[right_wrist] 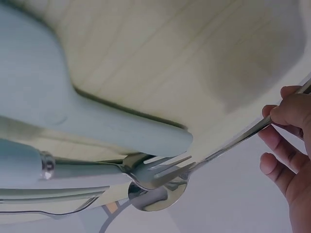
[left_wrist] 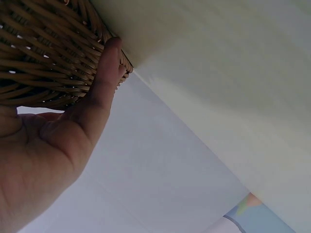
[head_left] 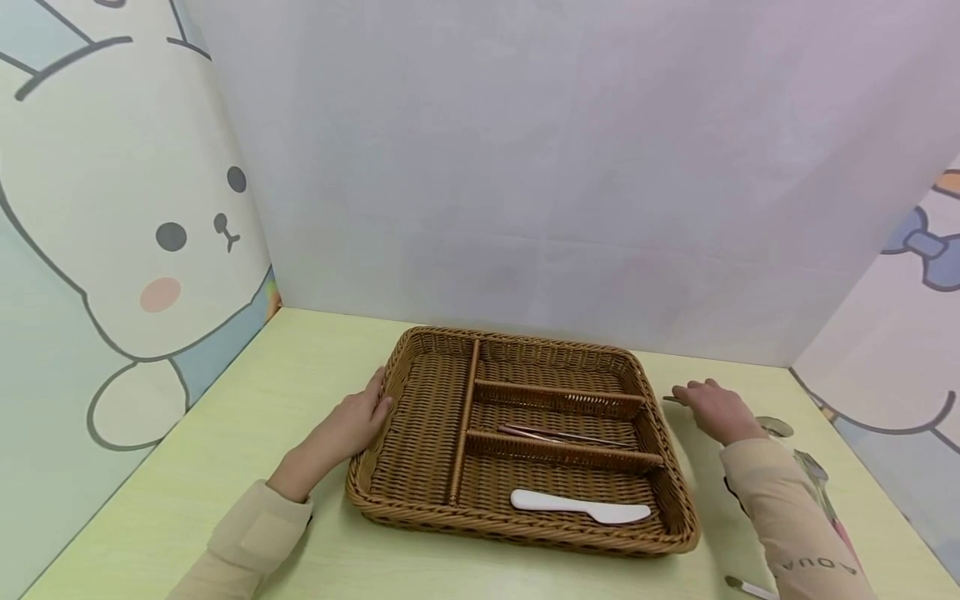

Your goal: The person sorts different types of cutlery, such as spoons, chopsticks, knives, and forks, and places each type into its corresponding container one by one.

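Observation:
A brown wicker tray [head_left: 460, 433] with dividers lies on the table. My left hand [head_left: 363, 417] rests against its left side. Straight fingers [left_wrist: 108, 68] lie along the outer wicker wall, with the thumb at the rim. Beyond the tray's right side, my right hand [head_left: 722, 410] pinches the handle of a metal spoon [right_wrist: 233, 143] between thumb and fingers. The spoon's round bowl points right, away from the tray, and a fork [right_wrist: 155, 177] overlaps it in the right wrist view. Inside the tray lie a white plastic knife [head_left: 562, 504] and thin sticks [head_left: 562, 435].
More cutlery lies right of the tray, partly under the right sleeve, including a fork [head_left: 813, 468] and a white-handled piece with a dark tip [head_left: 750, 588]. A pale blunt-ended utensil [right_wrist: 131, 126] lies close to the right wrist camera. A pale wall covering [head_left: 525, 167] stands behind.

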The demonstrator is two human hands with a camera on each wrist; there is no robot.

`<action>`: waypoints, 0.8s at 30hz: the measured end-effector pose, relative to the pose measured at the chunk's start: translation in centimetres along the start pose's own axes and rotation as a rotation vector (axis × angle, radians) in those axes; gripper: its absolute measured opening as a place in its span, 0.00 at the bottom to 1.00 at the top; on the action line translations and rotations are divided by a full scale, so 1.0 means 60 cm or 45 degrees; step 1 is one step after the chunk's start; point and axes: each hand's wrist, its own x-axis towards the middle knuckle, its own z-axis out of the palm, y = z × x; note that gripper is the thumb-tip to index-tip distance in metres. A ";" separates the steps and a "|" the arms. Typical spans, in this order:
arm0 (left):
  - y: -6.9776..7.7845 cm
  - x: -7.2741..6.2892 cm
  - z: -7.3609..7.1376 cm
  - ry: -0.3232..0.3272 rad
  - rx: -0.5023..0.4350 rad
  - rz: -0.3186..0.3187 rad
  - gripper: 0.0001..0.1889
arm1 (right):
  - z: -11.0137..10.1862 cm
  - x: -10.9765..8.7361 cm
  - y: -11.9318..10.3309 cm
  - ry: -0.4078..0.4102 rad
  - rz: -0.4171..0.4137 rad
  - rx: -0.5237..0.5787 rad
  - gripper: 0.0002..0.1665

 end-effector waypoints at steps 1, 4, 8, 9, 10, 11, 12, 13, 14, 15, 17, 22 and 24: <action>0.000 0.000 0.000 0.000 0.000 0.000 0.30 | -0.002 0.000 0.000 -0.003 0.010 0.004 0.13; 0.000 0.000 0.001 0.001 0.000 0.002 0.30 | -0.011 0.000 -0.001 0.000 0.029 0.006 0.13; -0.001 0.000 0.001 0.004 0.002 0.006 0.30 | -0.021 0.003 -0.003 0.035 0.038 -0.018 0.12; -0.001 0.001 0.001 0.005 0.001 0.008 0.30 | -0.025 0.004 -0.004 0.044 0.040 -0.024 0.11; -0.001 0.001 0.001 0.003 0.001 0.008 0.30 | -0.027 0.005 -0.005 0.053 0.040 -0.031 0.11; -0.001 0.001 0.001 0.003 -0.001 0.008 0.30 | -0.030 0.006 -0.006 0.063 0.039 -0.039 0.10; -0.001 0.001 0.001 0.003 -0.001 0.007 0.30 | -0.033 0.007 -0.007 0.071 0.039 -0.045 0.10; -0.001 0.002 0.001 0.003 -0.003 0.008 0.30 | -0.036 0.008 -0.009 0.083 0.032 -0.055 0.10; -0.001 0.002 0.001 0.003 -0.003 0.009 0.30 | -0.039 0.009 -0.011 0.095 0.026 -0.066 0.10; -0.001 0.002 0.001 0.003 -0.001 0.009 0.30 | -0.041 0.011 -0.013 0.108 0.016 -0.077 0.10; -0.001 0.001 0.000 0.002 -0.001 0.011 0.30 | -0.047 0.014 -0.017 0.136 -0.007 -0.107 0.11; -0.001 -0.001 -0.002 -0.007 -0.005 0.013 0.30 | -0.063 0.022 -0.037 0.208 -0.081 -0.179 0.14; -0.001 -0.001 -0.002 -0.009 -0.006 0.013 0.30 | -0.069 0.026 -0.048 0.238 -0.116 -0.202 0.15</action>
